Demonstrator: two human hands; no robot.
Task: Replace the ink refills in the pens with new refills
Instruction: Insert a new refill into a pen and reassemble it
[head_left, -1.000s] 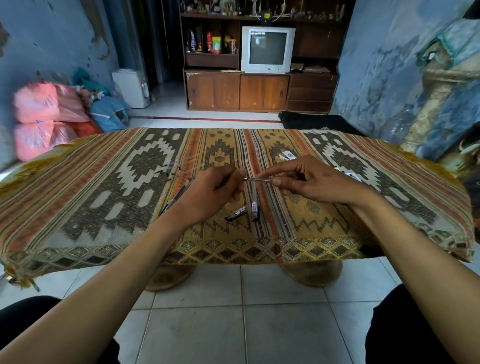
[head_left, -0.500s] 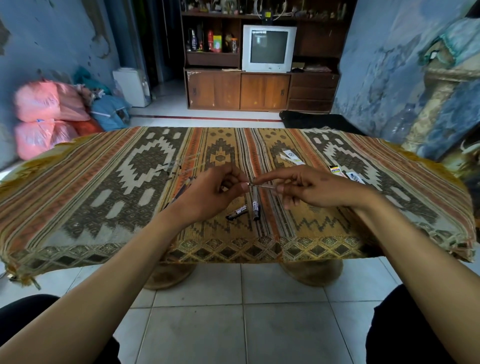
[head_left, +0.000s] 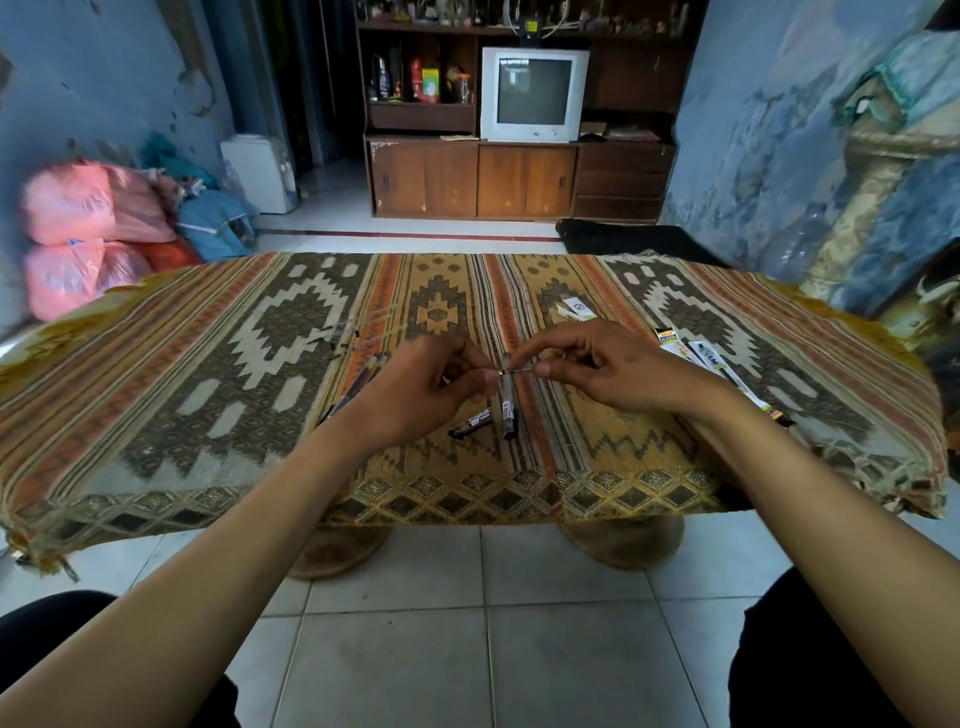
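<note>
Over the middle of the patterned cloth, my left hand (head_left: 421, 395) and my right hand (head_left: 618, 371) meet fingertip to fingertip. Between them runs a thin ink refill (head_left: 517, 370), pinched at one end by each hand. What else the left fingers enclose is hidden. Directly below the hands lie two short black pen parts with white labels, one upright on the cloth (head_left: 509, 410) and one slanted (head_left: 471, 424). Dark pens (head_left: 358, 387) lie partly under my left wrist. Clear thin refills (head_left: 358, 327) rest further back on the left.
Refill packets (head_left: 698, 358) lie at the right of the table, and a small white wrapper (head_left: 576, 310) sits behind my right hand. The table's front edge (head_left: 467, 499) hangs over a tiled floor. A cabinet with a television stands far behind.
Both hands have stayed together over the same spot. The visible stretch of refill between the fingertips is a little shorter, and the camera view has shifted slightly.
</note>
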